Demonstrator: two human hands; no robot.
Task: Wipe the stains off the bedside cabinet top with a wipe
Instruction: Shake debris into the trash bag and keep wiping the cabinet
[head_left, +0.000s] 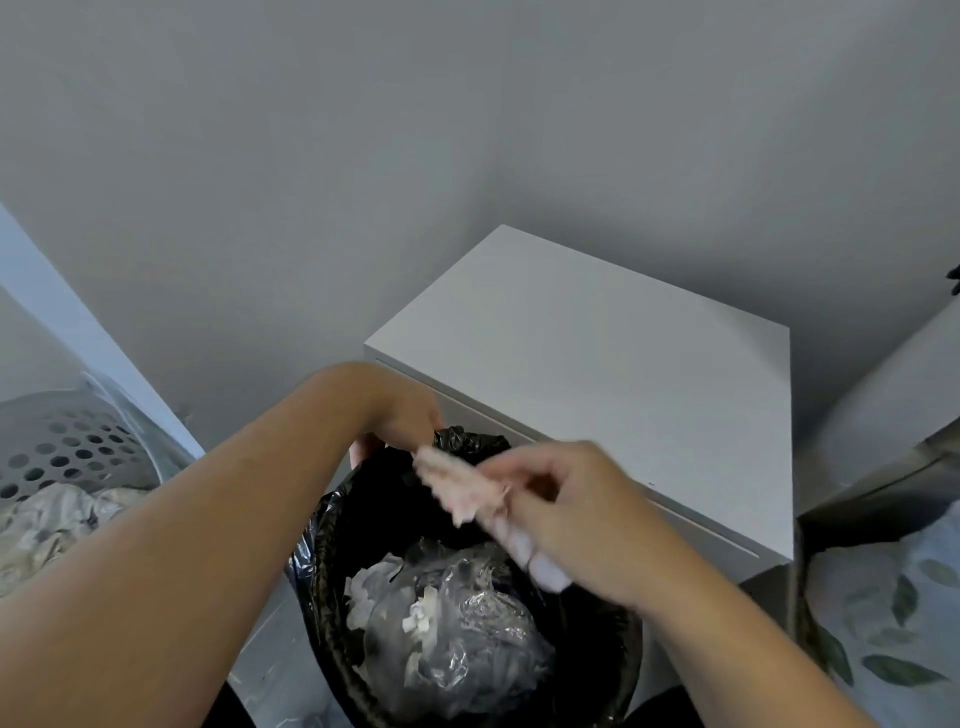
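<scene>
The white bedside cabinet (597, 364) stands against the grey wall, and no stains show on its top. In front of it is a round bin lined with a black bag (322, 561), holding crumpled plastic and paper scraps. My left hand (400, 426) grips the bag's far rim. My right hand (576, 514) hovers over the bin's opening, blurred by motion. A pale pinkish wipe (452, 483) is pinched at its fingertips, above the rubbish.
A perforated grey laundry basket (62, 447) with crumpled cloth sits at the left. A bed with a leaf-patterned sheet (893, 623) lies at the right, close beside the cabinet. The wall runs behind everything.
</scene>
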